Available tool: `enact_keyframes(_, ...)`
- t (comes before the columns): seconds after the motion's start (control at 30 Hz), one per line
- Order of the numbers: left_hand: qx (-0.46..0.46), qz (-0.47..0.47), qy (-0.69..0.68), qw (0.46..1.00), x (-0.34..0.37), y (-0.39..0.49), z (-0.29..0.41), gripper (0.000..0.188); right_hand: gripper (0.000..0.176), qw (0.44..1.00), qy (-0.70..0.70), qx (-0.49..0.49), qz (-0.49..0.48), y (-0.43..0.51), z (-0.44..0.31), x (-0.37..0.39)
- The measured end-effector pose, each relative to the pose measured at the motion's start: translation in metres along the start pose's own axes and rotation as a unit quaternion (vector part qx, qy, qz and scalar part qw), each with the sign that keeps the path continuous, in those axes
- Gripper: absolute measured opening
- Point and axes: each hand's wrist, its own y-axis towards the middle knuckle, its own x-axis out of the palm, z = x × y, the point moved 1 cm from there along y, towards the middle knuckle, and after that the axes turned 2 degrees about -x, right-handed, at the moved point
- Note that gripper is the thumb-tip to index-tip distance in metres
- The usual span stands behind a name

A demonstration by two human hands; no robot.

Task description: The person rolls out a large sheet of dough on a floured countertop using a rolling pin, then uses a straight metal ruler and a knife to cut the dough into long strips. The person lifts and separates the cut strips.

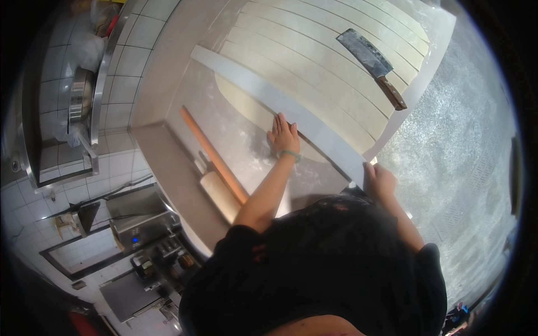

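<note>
A long pale straightedge (319, 130) lies diagonally across a thin rolled sheet of dough (290, 69). Several parallel cuts divide the sheet on the straightedge's far side; a narrower curved margin of dough (241, 101) shows on its near side. My left hand (286, 135) rests palm down with its fingertips at the straightedge's near edge, over the dough margin. The straightedge's near end is gripped in my right hand (379, 180), close to my body. On the cut dough lies a cleaver (365, 54), its wooden handle (393, 93) pointing toward the right edge of the sheet.
An orange-brown wooden rod (214, 153) and a pale rolling pin (220, 195) lie left of my left forearm on the floury worktop (256, 176). A raised ledge (168, 157) borders that side. Beyond, a wall shelf holds a metal pot (81, 96). Mottled grey floor (458, 138) spreads at right.
</note>
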Motion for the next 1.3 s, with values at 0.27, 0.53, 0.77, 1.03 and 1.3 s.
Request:
enact_keyframes(0.27, -0.009, -0.031, 0.017, 0.999, -0.001, -0.001, 0.002, 0.064, 0.056, 0.999, 0.002, 0.004, -0.034, 0.000, -0.003, -0.004)
enact_keyframes(0.53, -0.024, -0.022, 0.031, 0.999, -0.007, -0.002, -0.002, 0.064, 0.049, 0.926, -0.106, -0.191, 0.308, 0.136, -0.033, -0.090)
enact_keyframes(0.77, 0.031, 0.027, -0.018, 0.999, -0.010, -0.005, -0.024, 0.066, 0.061, 0.943, -0.243, -0.144, 0.174, 0.229, -0.018, -0.088)
enact_keyframes(1.03, 0.053, 0.046, 0.100, 0.993, -0.006, -0.051, -0.123, 0.063, 0.045, 0.978, 0.163, -0.045, 0.118, 0.133, -0.062, -0.054)
enact_keyframes(1.3, 0.115, 0.028, 0.151, 0.981, -0.018, -0.048, -0.124, 0.057, 0.059, 0.923, 0.309, -0.198, -0.114, 0.099, -0.224, -0.009)
